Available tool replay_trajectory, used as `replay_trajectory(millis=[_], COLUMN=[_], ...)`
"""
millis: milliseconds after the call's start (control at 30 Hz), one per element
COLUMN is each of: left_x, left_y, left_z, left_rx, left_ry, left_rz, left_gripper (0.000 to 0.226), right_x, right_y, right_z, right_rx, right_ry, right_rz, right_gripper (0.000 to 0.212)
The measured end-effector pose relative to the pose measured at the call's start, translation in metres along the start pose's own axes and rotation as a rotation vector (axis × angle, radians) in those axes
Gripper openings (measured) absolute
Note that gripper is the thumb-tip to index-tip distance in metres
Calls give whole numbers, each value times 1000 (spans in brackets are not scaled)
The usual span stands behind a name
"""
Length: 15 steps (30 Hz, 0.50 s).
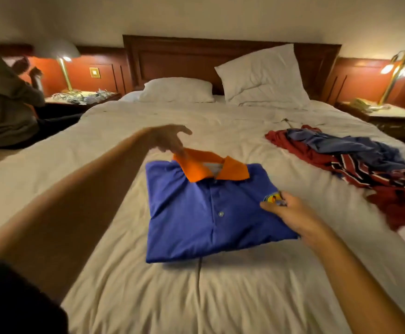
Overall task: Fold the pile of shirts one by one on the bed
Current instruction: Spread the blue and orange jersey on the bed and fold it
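**Folded blue shirt mid-bed, both hands on it**

Head view:
- Found blue shirt folded into a rectangle, front up, near middle of bed. Placket buttons showing, orange collar at far end, round badge at right chest.
- Saw left hand reached over shirt's far-left corner. Fingers loose and spread wide, tips touching collar's left point, gripping nothing. Motion-blurred.
- Saw right hand at shirt's right edge, just beside badge. Fingers curled, thumb on top, pinching the blue fabric.
- Found pile of shirts unfolded on bed's right side, apart from the folded one: a red one under a blue-grey one, and a red one striped in dark and white nearest the camera.
- Noted wrinkled white sheet across bed and a seam running down its middle.
- Logged two white pillows at the head: flat one on left, propped one against dark wooden headboard on right.
- Spotted left nightstand with lit brass lamp and a tangle of cables, right nightstand with lit lamp and telephone.
- Saw another person at far left, beside the bed, back turned.
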State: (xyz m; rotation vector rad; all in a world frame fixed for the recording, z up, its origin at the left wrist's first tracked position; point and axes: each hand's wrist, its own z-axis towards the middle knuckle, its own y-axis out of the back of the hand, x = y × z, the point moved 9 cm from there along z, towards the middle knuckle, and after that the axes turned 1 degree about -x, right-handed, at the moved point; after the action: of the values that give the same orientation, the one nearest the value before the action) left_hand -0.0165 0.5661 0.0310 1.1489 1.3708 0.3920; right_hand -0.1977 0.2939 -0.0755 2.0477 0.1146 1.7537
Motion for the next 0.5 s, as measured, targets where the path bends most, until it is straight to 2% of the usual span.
replay_trajectory(millis=[100, 167, 233, 300, 367, 433, 500], left_x=[50, 84, 110, 122, 124, 122, 122], left_y=[-68, -124, -161, -172, -168, -161, -155], left_z=[-9, -35, -69, -102, -130, -149, -161], left_rx=[-165, -179, -234, -370, -503, -561, -616], left_ry=[104, 169, 222, 244, 244, 240, 223], left_rz=[35, -19, -17, -63, -233, -333, -333], left_gripper=[65, 62, 61, 64, 61, 47, 31], right_x=[-62, -80, -81, -78, -75, -73, -71], right_y=[-16, -9, -1, -4, -8, -6, -1], right_z=[-22, -38, -55, -64, -68, -69, -70], right_rx=[-59, -230, -377, -402, -376, -383, -401], right_ry=[-106, -35, 64, 105, 104, 102, 92], right_rz=[-34, -22, -43, -70, -62, -85, -150], right_gripper=[20, 27, 25, 22, 20, 18, 17])
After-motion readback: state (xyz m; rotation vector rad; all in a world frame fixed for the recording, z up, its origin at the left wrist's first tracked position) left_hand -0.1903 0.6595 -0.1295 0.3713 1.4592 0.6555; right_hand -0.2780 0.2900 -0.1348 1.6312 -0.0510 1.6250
